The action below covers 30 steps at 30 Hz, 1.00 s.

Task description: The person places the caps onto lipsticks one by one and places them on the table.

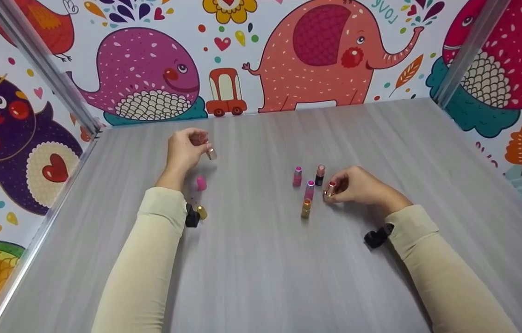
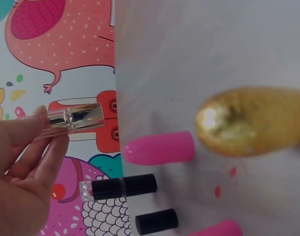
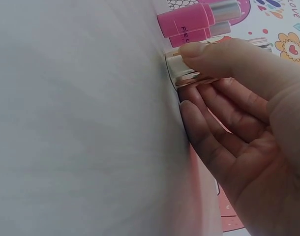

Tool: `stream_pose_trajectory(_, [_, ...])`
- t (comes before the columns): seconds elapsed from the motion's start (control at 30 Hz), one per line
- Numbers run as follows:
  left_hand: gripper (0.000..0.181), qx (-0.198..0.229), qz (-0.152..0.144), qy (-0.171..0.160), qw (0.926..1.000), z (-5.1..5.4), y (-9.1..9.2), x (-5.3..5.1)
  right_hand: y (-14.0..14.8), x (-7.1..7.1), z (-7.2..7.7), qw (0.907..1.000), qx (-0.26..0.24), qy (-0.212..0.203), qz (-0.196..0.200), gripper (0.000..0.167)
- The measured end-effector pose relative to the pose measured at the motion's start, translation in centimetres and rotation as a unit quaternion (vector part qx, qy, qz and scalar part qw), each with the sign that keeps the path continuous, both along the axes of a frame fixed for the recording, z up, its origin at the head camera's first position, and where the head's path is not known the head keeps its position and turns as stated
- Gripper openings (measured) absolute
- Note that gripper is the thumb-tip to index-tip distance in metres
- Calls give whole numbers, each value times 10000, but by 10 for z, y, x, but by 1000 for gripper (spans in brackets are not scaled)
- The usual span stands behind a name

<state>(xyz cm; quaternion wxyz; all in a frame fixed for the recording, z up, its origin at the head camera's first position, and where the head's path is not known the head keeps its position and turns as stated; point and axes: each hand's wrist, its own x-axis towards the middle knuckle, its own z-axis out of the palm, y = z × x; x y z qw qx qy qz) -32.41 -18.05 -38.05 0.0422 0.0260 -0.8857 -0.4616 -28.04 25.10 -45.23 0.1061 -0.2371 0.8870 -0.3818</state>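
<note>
My left hand (image 1: pixel 184 150) pinches a clear-and-gold lipstick piece (image 2: pixel 74 118) between thumb and fingers, above the table's back left; whether it is only the cap, I cannot tell. My right hand (image 1: pixel 358 185) pinches an uncapped gold lipstick (image 1: pixel 329 192), upright with its red tip up, its base at the tabletop. Close beside it stand two pink lipsticks (image 1: pixel 297 176), a black one (image 1: pixel 320 175) and a gold one (image 1: pixel 306 209), all uncapped. Near the left wrist are a gold cap (image 2: pixel 248 120), a pink cap (image 2: pixel 160 147), a black lipstick-like tube (image 2: pixel 123 187) and a black cap (image 2: pixel 157 222).
The grey wood-grain table (image 1: pixel 251 259) meets printed cartoon panels (image 1: pixel 150 69) at the back and sides. Metal posts (image 1: pixel 48 64) stand at the back corners. Small red specks (image 2: pixel 232 172) lie near the caps. A second pink piece (image 2: pixel 221 228) is partly cut off.
</note>
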Motion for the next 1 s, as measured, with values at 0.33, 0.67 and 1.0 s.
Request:
stream_pose_trajectory(0.33, [31,-490,-98,88,9987,-11,8,-12,0,0,1,9999,-127,-53,31,14])
stream_pose_trajectory(0.67, [30,-1024,-66,-106,9947,-18,17,-16,0,-2,-1,9995,-246,-188,15,13])
stream_pose_trajectory(1.0, [30,-962,-72,-224,9951,-25,19,-21,2,-1,-1,9996,-225,-168,66,12])
